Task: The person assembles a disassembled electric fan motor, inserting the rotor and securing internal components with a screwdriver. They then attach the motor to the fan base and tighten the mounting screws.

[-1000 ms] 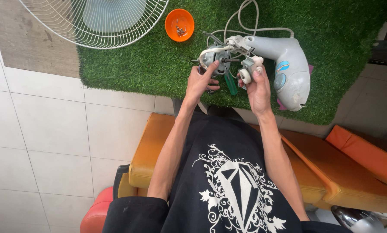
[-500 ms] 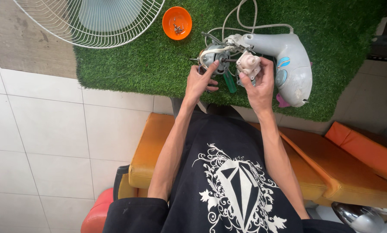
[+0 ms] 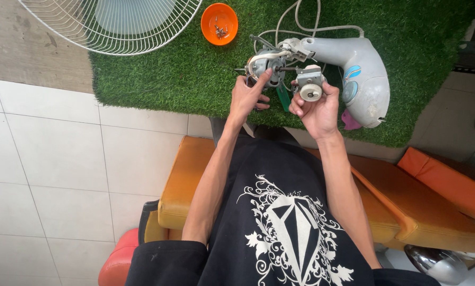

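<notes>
Upper centre of frame, over green turf mat (image 3: 158, 90): my left hand (image 3: 246, 98) grips the round metal fan motor (image 3: 264, 68), my right hand (image 3: 314, 108) pinches the small grey gearbox (image 3: 308, 82) just right of it, shaft running left-right between them.

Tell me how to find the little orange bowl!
Start at the green grass mat and look along its far edge, beside the white wire fan guard. The orange bowl sits there with small screws inside. It is the only round, bright orange thing on the mat.
</notes>
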